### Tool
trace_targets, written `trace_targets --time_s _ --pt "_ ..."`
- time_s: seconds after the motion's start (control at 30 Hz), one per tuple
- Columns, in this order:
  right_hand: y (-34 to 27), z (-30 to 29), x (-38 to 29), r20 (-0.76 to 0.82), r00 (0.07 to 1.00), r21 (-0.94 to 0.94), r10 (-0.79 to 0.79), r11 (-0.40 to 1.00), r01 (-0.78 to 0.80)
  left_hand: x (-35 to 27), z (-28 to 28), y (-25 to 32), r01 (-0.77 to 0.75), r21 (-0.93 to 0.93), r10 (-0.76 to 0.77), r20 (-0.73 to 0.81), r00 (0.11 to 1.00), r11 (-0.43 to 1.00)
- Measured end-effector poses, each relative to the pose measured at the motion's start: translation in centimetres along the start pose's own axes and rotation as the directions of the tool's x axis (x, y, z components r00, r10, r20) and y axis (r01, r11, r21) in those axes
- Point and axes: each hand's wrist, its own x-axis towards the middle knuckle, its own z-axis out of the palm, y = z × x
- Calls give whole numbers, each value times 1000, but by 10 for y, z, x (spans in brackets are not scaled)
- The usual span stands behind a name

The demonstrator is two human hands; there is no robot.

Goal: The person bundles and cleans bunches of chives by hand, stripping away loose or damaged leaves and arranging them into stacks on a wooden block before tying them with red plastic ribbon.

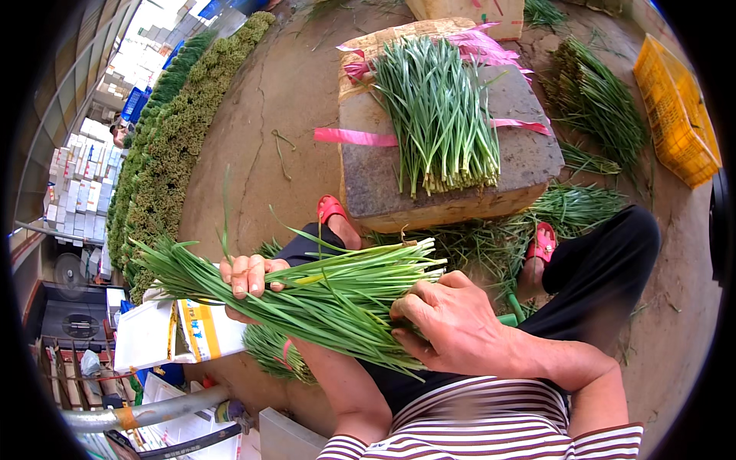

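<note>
My left hand (250, 279) is wrapped around the leafy half of a loose bunch of garlic chives (345, 296), held across my lap. The pale cut ends of the bunch point right. At those stems is my right hand (445, 322), its fingers bent and touching the stalks; whether it pinches any is hidden. In front of me, a thick pile of garlic chives (440, 115) lies on a low block (374, 178), stems towards me. A pink ribbon (356, 137) passes beneath that pile and sticks out on both sides.
More chives (598, 103) lie on the floor at right, near a yellow plastic crate (675, 115). Loose leaves (471, 244) litter the ground before the block. A tied bunch (276, 351) and a white foam box (213, 330) are at left, with a metal pipe (155, 408) lower down.
</note>
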Motion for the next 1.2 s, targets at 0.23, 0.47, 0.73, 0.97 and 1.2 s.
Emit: trace_targets --time_s 0.23,0.47,0.73,0.97,1.2 --pt "3 24 12 -26 999 6 33 999 -32 2 7 -3 31 52 -28 -46 999 998" --pt "21 10 19 234 932 529 278 768 -362 1 9 -2 24 86 -20 -40 999 996" --pt "41 0 15 399 832 831 386 232 -506 0 6 0 42 132 -40 -20 999 990" --pt "42 2 9 374 866 789 333 377 -486 0 7 1 36 152 -30 -40 999 988" --pt "31 -8 -5 413 895 783 167 437 -443 1 9 2 47 121 -40 -61 997 992"
